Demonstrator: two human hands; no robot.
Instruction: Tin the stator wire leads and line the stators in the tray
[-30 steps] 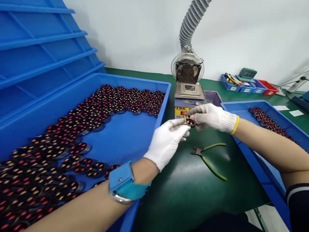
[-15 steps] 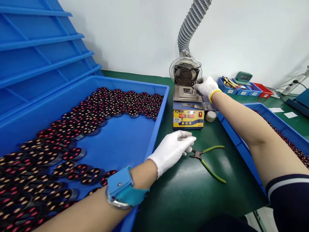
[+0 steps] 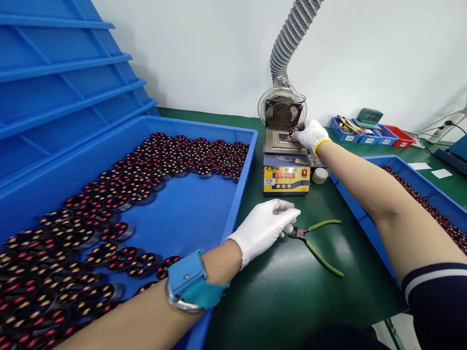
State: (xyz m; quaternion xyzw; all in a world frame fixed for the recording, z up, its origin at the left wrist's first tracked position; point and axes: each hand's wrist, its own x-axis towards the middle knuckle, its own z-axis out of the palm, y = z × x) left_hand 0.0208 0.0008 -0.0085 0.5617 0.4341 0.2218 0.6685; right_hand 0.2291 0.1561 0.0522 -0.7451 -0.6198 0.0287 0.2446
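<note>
Pinching a round part (image 3: 291,132) in the fingers of the right hand (image 3: 312,134), over the yellow unit (image 3: 286,181) near the table (image 3: 292,296)'s far edge; probably needing steady, level handling; keeping the left hand (image 3: 260,229) empty, loosely curled near the pliers (image 3: 301,234).

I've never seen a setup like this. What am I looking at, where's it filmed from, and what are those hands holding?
There's no robot: these are a person's gloved hands, seen by a camera worn on the head. The right hand holds a small round part at the metal top of a yellow-fronted machine with red digits. Behind are a fan and a gray hose. The left hand looks empty, beside green-handled pliers on the green table. The blue tray on the left holds many round pieces; another tray sits on the right.
</note>
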